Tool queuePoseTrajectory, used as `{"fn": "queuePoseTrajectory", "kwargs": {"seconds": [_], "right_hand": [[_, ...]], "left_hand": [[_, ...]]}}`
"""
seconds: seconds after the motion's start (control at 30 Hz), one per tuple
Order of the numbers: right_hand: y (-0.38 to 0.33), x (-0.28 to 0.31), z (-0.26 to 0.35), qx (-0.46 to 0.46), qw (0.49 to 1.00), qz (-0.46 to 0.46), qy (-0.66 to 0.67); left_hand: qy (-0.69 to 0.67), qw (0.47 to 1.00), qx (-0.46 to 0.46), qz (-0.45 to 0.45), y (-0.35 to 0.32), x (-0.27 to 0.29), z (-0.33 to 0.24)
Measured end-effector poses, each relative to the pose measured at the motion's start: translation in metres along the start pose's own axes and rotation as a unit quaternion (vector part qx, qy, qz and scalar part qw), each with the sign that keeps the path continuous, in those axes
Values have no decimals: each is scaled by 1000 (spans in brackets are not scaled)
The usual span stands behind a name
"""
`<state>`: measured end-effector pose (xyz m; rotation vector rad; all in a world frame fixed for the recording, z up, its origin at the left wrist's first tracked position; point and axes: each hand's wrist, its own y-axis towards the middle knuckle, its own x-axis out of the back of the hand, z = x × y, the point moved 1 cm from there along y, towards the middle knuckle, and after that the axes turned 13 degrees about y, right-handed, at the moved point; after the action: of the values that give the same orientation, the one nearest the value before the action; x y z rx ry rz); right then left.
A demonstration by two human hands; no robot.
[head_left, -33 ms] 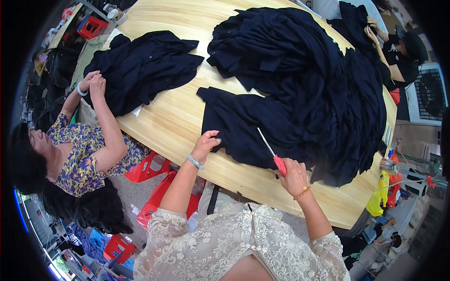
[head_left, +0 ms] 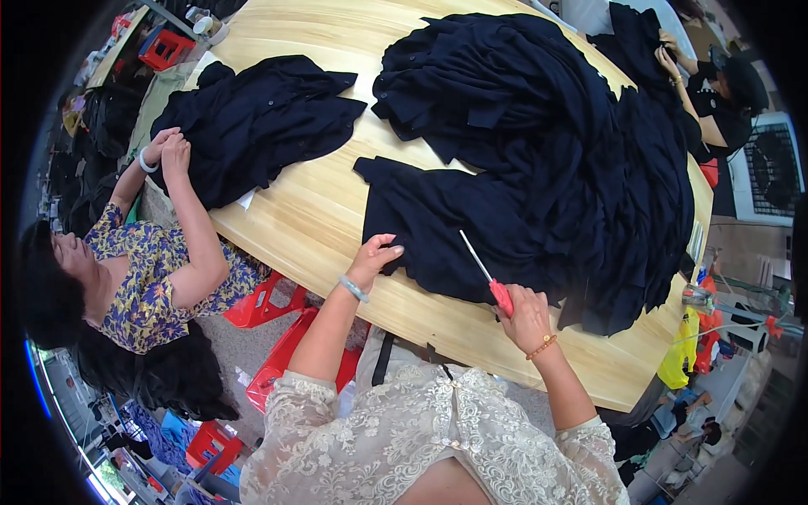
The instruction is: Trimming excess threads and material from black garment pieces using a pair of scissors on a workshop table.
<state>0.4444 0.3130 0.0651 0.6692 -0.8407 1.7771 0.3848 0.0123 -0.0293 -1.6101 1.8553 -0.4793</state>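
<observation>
Down on the table (head_left: 337, 227), the left hand (head_left: 375, 255) pinched the near edge of a dark garment (head_left: 446, 223), fingers curled onto the cloth. The right hand (head_left: 523, 316) was closed round the red handle of a snipper (head_left: 486, 273), whose thin pale blade pointed up over the garment; whether the tip touched the cloth could not be told.

That garment lay flat at the table's near side, its far end running under a big heap (head_left: 555, 126) of the same dark cloth that covered the table's right half. A smaller pile (head_left: 252, 118) sat at the table's left end, where a co-worker in a flowered top had both hands (head_left: 168, 150) on its edge.

A red crate (head_left: 164, 49) stood beyond the table's far left corner; its contents were too small to read. Red stools (head_left: 278, 303) showed below the table's near edge, partly hidden by the left forearm. At the table's far right another person's hands (head_left: 669, 55) were in the heap, the body cut off by the rim. Single pieces inside the heap blurred together, perhaps shirts.
</observation>
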Motion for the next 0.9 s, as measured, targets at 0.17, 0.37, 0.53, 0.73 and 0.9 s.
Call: {"fn": "queuePoseTrajectory", "kwargs": {"seconds": [0.17,0.37,0.53,0.73,0.9], "right_hand": [[1,-2,10,9,999,42,9],[1,1,18,17,995,88,31],[8,-1,23,34,994,101,32],[10,-1,24,32,992,116,32],[13,2,29,22,986,166,9]], "left_hand": [[99,993,-19,-68,11,-8,11],[148,980,-62,-120,3,-6,19],[220,964,7,-152,4,-6,12],[209,962,-83,-154,0,-11,8],[278,932,-201,-117,-6,-16,1]]}}
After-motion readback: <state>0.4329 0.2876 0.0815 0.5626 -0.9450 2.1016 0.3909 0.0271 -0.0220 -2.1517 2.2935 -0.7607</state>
